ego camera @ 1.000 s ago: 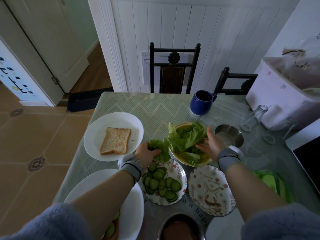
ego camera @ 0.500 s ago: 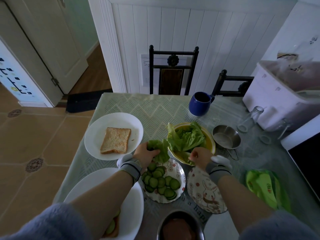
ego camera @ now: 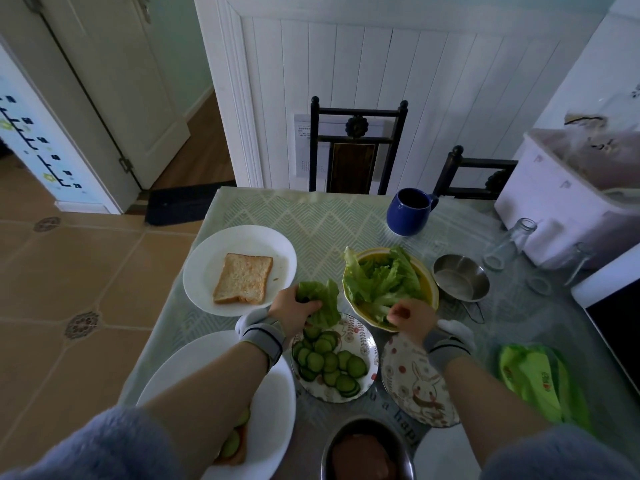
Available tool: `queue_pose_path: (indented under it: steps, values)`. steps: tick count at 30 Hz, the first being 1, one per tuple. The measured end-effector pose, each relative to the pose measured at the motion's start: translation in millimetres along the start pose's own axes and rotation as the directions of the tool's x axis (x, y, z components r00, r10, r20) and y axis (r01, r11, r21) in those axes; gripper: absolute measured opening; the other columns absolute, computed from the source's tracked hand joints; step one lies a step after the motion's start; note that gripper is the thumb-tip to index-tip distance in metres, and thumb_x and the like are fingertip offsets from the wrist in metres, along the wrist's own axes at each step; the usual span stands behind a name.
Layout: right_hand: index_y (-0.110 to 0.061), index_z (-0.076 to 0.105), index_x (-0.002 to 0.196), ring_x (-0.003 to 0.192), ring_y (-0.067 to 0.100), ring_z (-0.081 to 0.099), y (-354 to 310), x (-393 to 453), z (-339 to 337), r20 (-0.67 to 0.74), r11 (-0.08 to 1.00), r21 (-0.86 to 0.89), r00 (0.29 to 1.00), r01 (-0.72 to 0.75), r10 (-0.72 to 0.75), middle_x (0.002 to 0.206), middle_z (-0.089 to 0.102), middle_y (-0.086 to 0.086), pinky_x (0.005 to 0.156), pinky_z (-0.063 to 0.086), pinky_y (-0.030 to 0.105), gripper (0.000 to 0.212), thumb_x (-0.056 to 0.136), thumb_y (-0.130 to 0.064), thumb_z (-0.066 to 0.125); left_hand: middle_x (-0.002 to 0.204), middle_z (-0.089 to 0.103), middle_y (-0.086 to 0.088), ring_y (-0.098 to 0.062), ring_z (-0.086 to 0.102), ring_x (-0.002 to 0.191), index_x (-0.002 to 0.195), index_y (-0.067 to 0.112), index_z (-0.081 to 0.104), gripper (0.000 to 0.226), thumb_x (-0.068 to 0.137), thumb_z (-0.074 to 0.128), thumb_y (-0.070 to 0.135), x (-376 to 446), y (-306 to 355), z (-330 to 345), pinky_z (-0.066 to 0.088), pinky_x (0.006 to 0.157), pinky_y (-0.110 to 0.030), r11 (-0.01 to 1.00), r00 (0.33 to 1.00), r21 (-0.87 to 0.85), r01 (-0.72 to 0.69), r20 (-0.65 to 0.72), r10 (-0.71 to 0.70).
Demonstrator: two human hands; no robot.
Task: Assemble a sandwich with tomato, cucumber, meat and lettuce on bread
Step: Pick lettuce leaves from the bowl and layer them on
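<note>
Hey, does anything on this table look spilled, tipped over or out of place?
Two clear glass bottles lie on their sides near the white box at the table's far right. Nothing looks spilled.

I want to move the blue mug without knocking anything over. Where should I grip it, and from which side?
Take the blue mug by its handle, which points right toward the back; come from the right. It stands upright with clear tablecloth around it.

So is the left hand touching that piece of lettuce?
Touching. The head view shows the left hand with its fingers closed around the lettuce leaf, holding it above the cucumber plate.
</note>
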State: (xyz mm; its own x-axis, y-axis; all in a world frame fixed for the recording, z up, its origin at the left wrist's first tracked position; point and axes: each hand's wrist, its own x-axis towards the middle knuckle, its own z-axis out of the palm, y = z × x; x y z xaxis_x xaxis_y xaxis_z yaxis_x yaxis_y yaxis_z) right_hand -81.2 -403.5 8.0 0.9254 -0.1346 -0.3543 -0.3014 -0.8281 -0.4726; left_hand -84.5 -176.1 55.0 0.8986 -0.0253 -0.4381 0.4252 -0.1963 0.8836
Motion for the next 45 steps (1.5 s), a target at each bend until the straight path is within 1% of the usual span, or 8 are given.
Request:
queue_pose_path:
  steps: [4,8,11,16,22,37,43,45]
  values:
    - [0.004,0.059,0.109,0.111,0.036,0.056,-0.2,8.1,-19.4,-0.081,0.927,0.363,0.988,-0.093,0.131,0.115,0.061,0.023,0.085,0.041,0.035,0.026,0.093,-0.014,0.052,0.114,0.064,-0.027,-0.039,0.063,0.104,0.112,-0.006,0.059,0.029,0.084,0.060,0.000,-1.9,-0.5,-1.8,0.053,0.090,-0.050,1.000,1.000,-0.021,0.007,-0.019,-0.008]
    - [-0.011,0.056,0.084,0.097,0.033,0.056,0.6,17.3,-26.7,-0.108,0.847,0.517,0.971,-0.127,0.212,0.103,0.062,0.019,0.098,0.046,0.051,0.014,0.094,-0.018,0.049,0.114,0.064,-0.025,-0.034,0.063,0.099,0.113,-0.004,0.059,0.030,0.083,0.061,0.001,-3.3,-1.9,0.6,0.053,0.091,-0.049,1.000,1.000,-0.021,0.017,-0.007,-0.017]
    - [-0.022,0.048,0.071,0.081,0.024,0.054,1.1,20.4,-27.3,-0.078,0.777,0.613,0.967,-0.145,0.242,0.090,0.056,0.010,0.093,0.047,0.046,0.025,0.095,-0.017,0.047,0.114,0.065,-0.025,-0.035,0.063,0.101,0.112,-0.004,0.060,0.030,0.082,0.062,0.001,-3.3,-2.3,1.7,0.051,0.094,-0.051,1.000,1.000,-0.016,0.013,-0.010,-0.013]
    - [-0.012,0.050,0.089,0.070,0.017,0.056,2.3,22.6,-28.1,-0.050,0.684,0.712,0.961,-0.158,0.274,0.092,0.055,0.008,0.063,0.048,0.029,0.011,0.097,-0.017,0.045,0.114,0.065,-0.026,-0.037,0.063,0.103,0.111,-0.004,0.060,0.029,0.082,0.061,0.001,-3.2,-0.6,0.5,0.051,0.094,-0.052,1.000,1.000,-0.022,0.012,-0.011,-0.013]
    - [-0.017,0.047,0.074,0.068,0.017,0.056,-4.1,21.7,-33.6,0.003,0.460,0.876,0.955,-0.145,0.296,0.083,0.052,0.004,0.064,0.052,0.029,0.024,0.097,-0.012,0.044,0.113,0.065,-0.025,-0.036,0.063,0.101,0.111,-0.004,0.060,0.028,0.083,0.061,0.001,-2.9,-1.0,-0.7,0.051,0.093,-0.052,1.000,1.000,-0.011,0.015,-0.019,-0.015]
    - [-0.010,0.049,0.083,0.069,0.023,0.052,-45.1,-0.4,-26.3,0.144,0.458,0.872,0.985,-0.173,0.097,0.080,0.050,0.009,0.065,0.050,0.041,0.018,0.098,-0.011,0.040,0.102,0.062,-0.017,-0.030,0.061,0.093,0.114,-0.006,0.057,0.030,0.085,0.058,0.000,-5.9,-6.9,-11.0,0.052,0.086,-0.042,0.997,0.999,-0.069,0.039,-0.021,-0.040]
    - [-0.011,0.052,0.085,0.082,0.031,0.057,-95.7,-27.1,1.3,0.239,0.518,0.844,0.963,-0.141,-0.127,0.095,0.052,0.017,0.074,0.055,0.053,0.017,0.098,-0.013,0.041,0.101,0.063,-0.017,-0.034,0.062,0.097,0.116,-0.005,0.056,0.033,0.084,0.060,0.003,-18.9,-23.7,-67.9,0.052,0.089,-0.046,0.981,0.985,-0.184,0.067,-0.142,-0.094]
    - [-0.012,0.052,0.082,0.077,0.027,0.055,-114.4,-38.3,16.7,0.251,0.559,0.821,0.953,-0.119,-0.166,0.089,0.050,0.012,0.069,0.059,0.046,0.019,0.098,-0.012,0.042,0.103,0.062,-0.016,-0.032,0.061,0.094,0.120,-0.002,0.054,0.035,0.086,0.059,0.004,-23.4,-31.5,-94.2,0.052,0.084,-0.041,0.969,0.974,-0.238,0.060,-0.201,-0.109]
